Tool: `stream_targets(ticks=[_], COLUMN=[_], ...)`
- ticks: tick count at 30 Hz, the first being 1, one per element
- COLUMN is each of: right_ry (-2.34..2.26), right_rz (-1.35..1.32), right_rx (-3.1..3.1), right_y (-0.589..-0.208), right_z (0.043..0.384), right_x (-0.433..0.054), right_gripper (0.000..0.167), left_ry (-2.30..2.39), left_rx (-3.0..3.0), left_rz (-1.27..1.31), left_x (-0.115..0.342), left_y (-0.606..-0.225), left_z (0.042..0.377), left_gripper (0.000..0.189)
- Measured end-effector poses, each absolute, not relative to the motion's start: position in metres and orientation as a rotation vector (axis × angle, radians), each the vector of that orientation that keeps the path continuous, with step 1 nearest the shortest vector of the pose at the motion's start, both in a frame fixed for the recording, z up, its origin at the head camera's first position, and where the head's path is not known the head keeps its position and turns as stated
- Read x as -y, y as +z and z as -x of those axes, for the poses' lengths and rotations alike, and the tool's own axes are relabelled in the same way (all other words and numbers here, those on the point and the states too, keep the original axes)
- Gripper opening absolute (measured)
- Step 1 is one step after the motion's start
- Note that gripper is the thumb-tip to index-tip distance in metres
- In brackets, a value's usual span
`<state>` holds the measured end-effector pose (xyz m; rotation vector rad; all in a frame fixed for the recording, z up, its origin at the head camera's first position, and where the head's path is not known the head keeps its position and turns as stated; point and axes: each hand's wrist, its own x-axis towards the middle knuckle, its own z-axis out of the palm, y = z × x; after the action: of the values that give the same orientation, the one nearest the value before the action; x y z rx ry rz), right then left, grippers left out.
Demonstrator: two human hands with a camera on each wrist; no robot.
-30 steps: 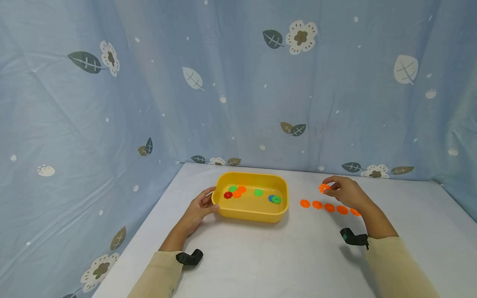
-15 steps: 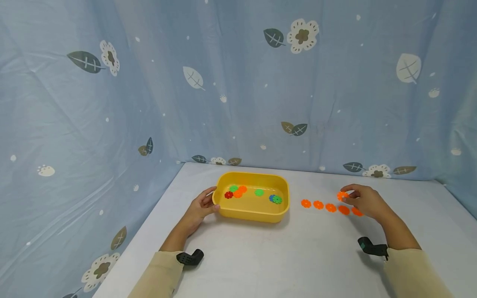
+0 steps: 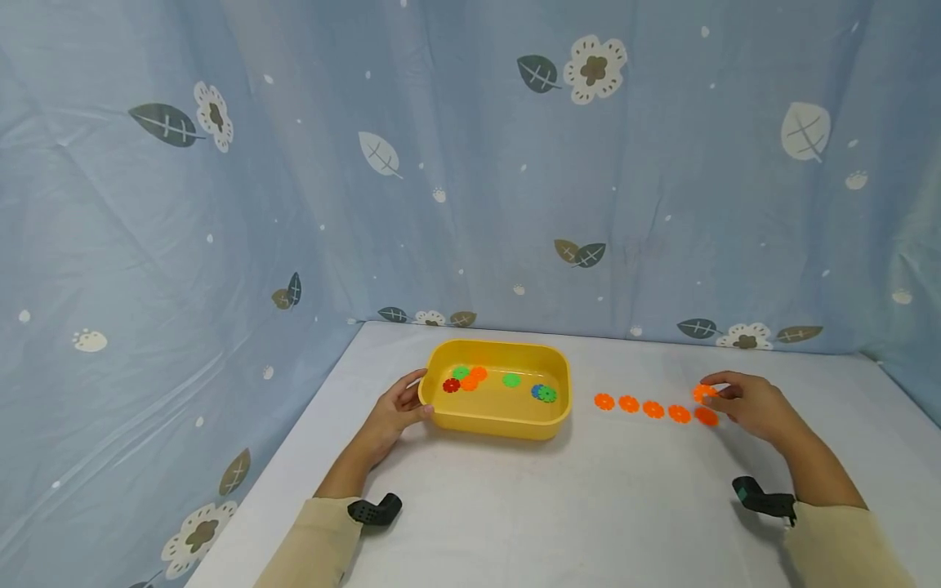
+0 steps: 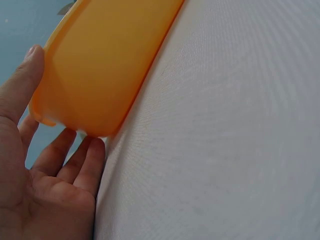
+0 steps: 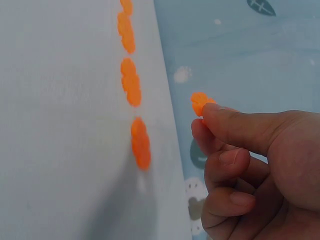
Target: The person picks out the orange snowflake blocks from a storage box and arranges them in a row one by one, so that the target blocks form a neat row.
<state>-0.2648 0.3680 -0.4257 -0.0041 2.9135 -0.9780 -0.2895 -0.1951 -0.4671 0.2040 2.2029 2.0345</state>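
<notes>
My left hand (image 3: 388, 420) grips the left end of a yellow plastic bin (image 3: 494, 426). In the left wrist view, the thumb lies at the bin's rim and the fingers curl against its outer wall (image 4: 100, 75). Between thumb and index finger, my right hand (image 3: 757, 407) pinches an orange flower-shaped disc (image 3: 703, 394). That disc is raised above the right end of a row of several like it, the end one being an orange disc (image 3: 706, 416) on the table. In the right wrist view, the pinched disc (image 5: 199, 101) is partly covered by the thumb.
Inside the bin lie a red disc (image 3: 451, 385), a green disc (image 3: 510, 380), orange discs (image 3: 469, 382) and a green disc (image 3: 546, 394) overlapping a blue one. A white cloth covers the table (image 3: 500, 506). Blue patterned curtain (image 3: 478, 204) hangs behind and at the left.
My right hand has moved rightward along the row with the orange disc, and a little lower in view. The left hand and the bin have stayed put.
</notes>
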Motion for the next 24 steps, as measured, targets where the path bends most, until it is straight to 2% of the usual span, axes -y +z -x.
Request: stream_targets(ticks=[24], right_ry=[-0.961], right_rz=[-0.216], right_rx=[-2.867], right_y=[-0.447], right_z=[0.261], right_x=[-0.408], right_gripper=[0.042], left_ry=[2.034], left_rx=[-2.188], left_rz=[-0.222], left_x=[0.196], left_y=[-0.468], left_z=[0.291], left_gripper=[0.069])
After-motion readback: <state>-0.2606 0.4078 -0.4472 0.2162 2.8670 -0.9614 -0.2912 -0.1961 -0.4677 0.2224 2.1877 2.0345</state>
